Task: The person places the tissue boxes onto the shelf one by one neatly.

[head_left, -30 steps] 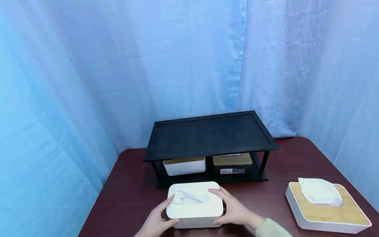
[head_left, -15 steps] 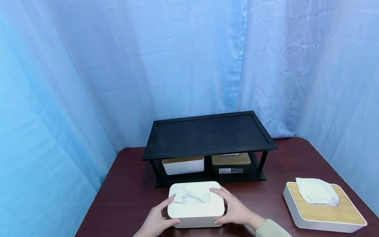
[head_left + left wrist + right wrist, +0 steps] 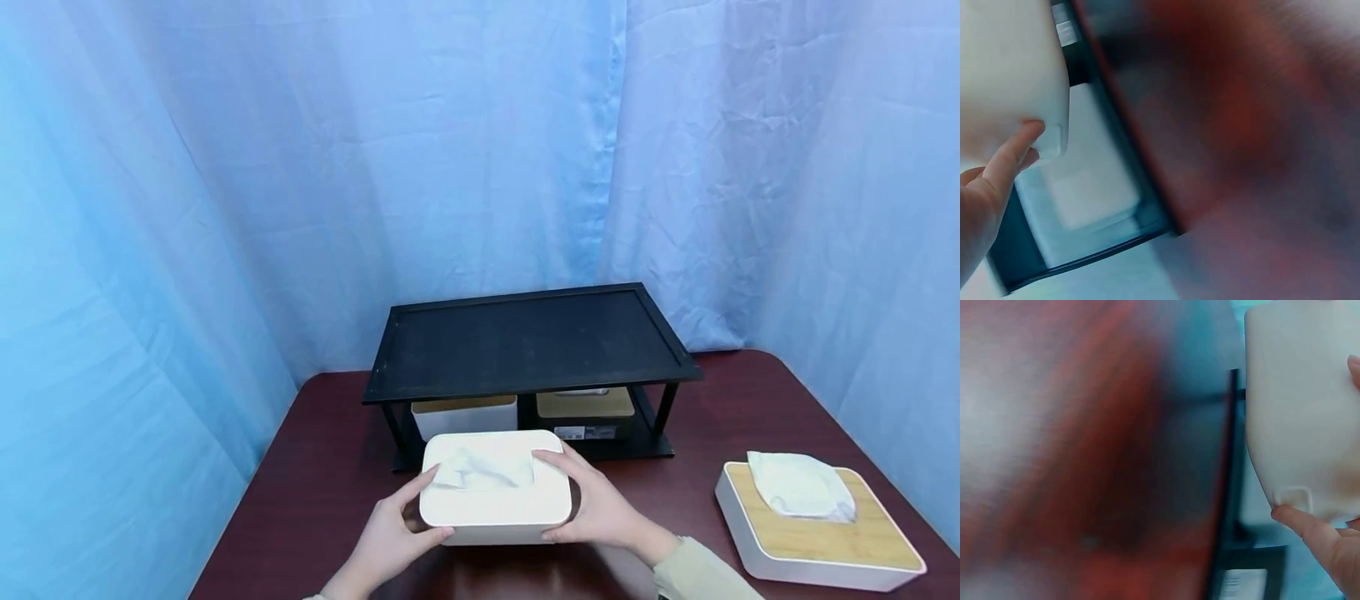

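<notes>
A white tissue box (image 3: 498,510) with a tissue (image 3: 480,471) poking from its top is held between both hands, raised off the table in front of the black rack. At its left end my left hand (image 3: 390,533) grips it, thumb on the near side and fingers along the end and top. My right hand (image 3: 600,508) grips the right end the same way. In the left wrist view the box (image 3: 1010,69) shows a pale side with a thumb pressed near its corner. The right wrist view has the other end of the box (image 3: 1304,400), with fingertips on it.
The black two-tier rack (image 3: 525,342) stands behind. On its lower shelf sit a white box with a wooden lid (image 3: 465,418) and a dark box with a wooden lid (image 3: 585,406). A wood-topped tissue box (image 3: 825,533) lies at the right on the dark red table (image 3: 300,500).
Both hands have lifted the white tissue box off the table, and it now covers part of the rack's front edge. Other objects stay put.
</notes>
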`<state>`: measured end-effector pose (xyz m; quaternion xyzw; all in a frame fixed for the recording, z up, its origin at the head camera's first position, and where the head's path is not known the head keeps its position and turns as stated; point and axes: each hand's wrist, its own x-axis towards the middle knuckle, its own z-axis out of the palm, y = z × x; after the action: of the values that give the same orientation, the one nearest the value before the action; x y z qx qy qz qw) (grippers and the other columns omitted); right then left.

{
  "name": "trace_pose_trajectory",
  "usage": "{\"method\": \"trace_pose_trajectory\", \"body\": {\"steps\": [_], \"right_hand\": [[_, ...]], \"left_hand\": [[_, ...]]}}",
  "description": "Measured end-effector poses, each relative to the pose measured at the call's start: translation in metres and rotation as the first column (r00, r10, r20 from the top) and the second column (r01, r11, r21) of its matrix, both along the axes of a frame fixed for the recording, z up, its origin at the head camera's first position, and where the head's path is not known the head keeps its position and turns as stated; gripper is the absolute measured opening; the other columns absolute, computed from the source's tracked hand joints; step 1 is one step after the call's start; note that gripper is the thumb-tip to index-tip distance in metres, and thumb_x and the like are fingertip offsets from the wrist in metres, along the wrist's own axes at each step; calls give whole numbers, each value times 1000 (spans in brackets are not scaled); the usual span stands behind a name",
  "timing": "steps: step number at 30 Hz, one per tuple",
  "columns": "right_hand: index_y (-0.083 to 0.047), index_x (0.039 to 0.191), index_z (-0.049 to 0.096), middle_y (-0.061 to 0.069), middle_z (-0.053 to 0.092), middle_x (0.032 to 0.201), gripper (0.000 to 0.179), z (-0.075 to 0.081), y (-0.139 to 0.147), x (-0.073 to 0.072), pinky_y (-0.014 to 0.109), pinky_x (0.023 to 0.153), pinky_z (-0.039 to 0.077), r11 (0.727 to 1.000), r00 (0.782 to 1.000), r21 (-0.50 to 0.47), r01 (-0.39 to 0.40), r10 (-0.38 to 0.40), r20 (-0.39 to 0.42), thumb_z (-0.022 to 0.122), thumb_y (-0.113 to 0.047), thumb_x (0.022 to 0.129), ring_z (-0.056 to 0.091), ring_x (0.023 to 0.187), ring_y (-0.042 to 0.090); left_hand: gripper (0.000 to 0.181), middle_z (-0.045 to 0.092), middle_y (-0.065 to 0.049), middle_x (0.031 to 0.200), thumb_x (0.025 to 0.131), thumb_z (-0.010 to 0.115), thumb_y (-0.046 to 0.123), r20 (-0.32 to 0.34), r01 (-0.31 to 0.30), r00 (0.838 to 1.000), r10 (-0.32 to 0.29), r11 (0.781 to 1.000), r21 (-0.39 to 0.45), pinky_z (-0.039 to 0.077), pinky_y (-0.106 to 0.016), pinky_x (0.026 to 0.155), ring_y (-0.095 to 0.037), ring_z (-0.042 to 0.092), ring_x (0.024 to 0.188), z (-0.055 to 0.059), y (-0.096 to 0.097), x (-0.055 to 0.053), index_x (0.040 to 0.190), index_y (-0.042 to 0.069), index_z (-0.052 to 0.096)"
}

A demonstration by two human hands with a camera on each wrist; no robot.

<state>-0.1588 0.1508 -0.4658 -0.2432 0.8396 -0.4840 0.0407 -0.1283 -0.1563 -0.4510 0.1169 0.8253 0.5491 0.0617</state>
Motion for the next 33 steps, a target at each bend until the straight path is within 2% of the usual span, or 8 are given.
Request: {"method": "trace_pose_trajectory", "body": {"steps": [4, 9, 14, 17, 20, 26, 30, 33], "right_hand": [[-26, 141, 42, 21, 16, 155, 92, 31, -2, -3, 53, 99, 39, 999, 998, -3, -32, 32, -53, 88, -34, 63, 25, 138, 42], [-22, 143, 39, 16, 10, 157, 93, 71, -8, -12, 30, 86, 52, 991, 986, -50, -123, 116, -121, 88, -24, 64, 29, 137, 37], [-19, 143, 40, 15, 12, 157, 92, 95, -15, -22, 30, 84, 54, 988, 964, -51, -145, 129, -231, 88, -18, 65, 32, 134, 34], [-18, 143, 40, 13, 13, 157, 91, 99, -17, -27, 30, 85, 53, 989, 961, -49, -142, 126, -246, 88, -15, 65, 33, 132, 33], [-17, 143, 40, 12, 12, 157, 91, 101, -20, -32, 29, 85, 53, 988, 963, -62, -143, 125, -237, 87, -12, 65, 33, 132, 32], [-14, 142, 40, 11, 9, 158, 90, 107, -26, -44, 28, 85, 53, 983, 970, -96, -153, 131, -207, 86, -5, 65, 32, 134, 33], [-12, 143, 39, 14, 8, 158, 91, 112, -28, -50, 32, 83, 54, 987, 974, -68, -144, 129, -184, 86, -9, 66, 30, 135, 36], [-12, 144, 38, 16, 9, 158, 92, 118, -28, -56, 39, 85, 52, 993, 982, -25, -120, 115, -152, 87, -16, 66, 25, 139, 38]], "left_hand": [[78, 38, -28, 144, 74, 81, 16, -57, -33, 998, 33, 999, -1, 56, -27, 76, -34, 60, 112, 28, -2, 1, 142, 10, 43], [77, 43, -21, 144, 72, 81, 8, -143, -92, 986, 90, 996, -7, 55, -27, 78, -31, 60, 112, 60, -7, 1, 141, 11, 46], [77, 43, -18, 145, 74, 79, 4, -267, -99, 960, 81, 994, -54, 55, -30, 80, -31, 59, 114, 84, -13, -7, 142, 11, 44], [77, 40, -18, 146, 74, 78, 2, -307, -87, 950, 60, 993, -75, 55, -31, 81, -32, 56, 117, 90, -17, -13, 142, 9, 43], [78, 40, -20, 146, 75, 78, 2, -316, -71, 948, 44, 995, -73, 54, -31, 82, -33, 56, 117, 91, -20, -19, 143, 7, 42], [78, 41, -20, 145, 76, 76, 0, -285, -86, 956, 69, 995, -47, 54, -31, 82, -34, 56, 117, 92, -24, -30, 144, 7, 39], [75, 39, -20, 147, 79, 75, 5, -266, -92, 961, 71, 994, -65, 54, -33, 83, -34, 54, 120, 95, -27, -35, 145, 7, 38], [74, 38, -19, 147, 81, 74, 10, -239, -93, 968, 70, 992, -84, 54, -35, 85, -34, 53, 121, 101, -30, -41, 145, 7, 38]]}}
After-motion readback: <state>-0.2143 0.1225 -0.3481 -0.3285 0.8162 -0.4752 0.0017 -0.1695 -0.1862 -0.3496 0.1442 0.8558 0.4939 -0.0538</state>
